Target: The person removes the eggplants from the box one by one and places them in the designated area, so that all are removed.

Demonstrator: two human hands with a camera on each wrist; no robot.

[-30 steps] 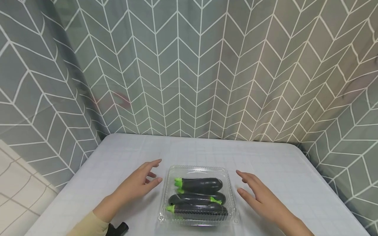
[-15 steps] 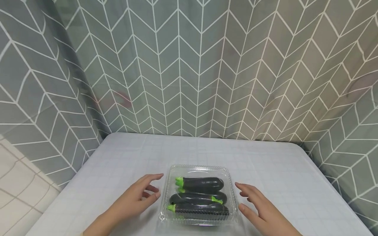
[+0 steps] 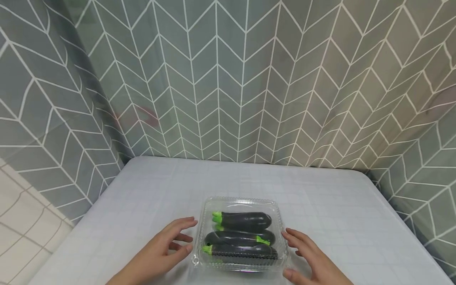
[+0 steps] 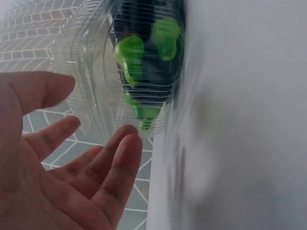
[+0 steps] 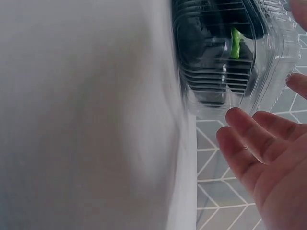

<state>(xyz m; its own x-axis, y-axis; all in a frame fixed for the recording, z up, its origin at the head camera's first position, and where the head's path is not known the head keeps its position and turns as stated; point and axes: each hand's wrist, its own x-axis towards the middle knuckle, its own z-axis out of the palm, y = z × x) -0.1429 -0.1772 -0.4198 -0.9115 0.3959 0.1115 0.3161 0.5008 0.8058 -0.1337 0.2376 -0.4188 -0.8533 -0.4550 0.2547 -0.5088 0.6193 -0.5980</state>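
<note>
A clear plastic clamshell box (image 3: 242, 205) rests on the table near its front edge, lid down. Inside lie several dark eggplants (image 3: 246, 220) with bright green stem ends, placed crosswise. My left hand (image 3: 164, 246) is beside the box's left side, fingers relaxed and spread, with a small gap to the wall. On the other side my right hand (image 3: 309, 257) has its fingertips close to the right rim; whether they touch it I cannot tell. In the left wrist view, green stems (image 4: 132, 57) show through the ribbed box wall. Both hands hold nothing.
A white cloth covers the table (image 3: 171, 182). Grey curtains (image 3: 228, 79) with white chevron lines hang behind it and along both sides. White tiles (image 3: 25, 225) show at the lower left.
Both hands have lowered toward the near part of the box's sides, and the right hand has drawn closer to the box. The box has stayed in place.
</note>
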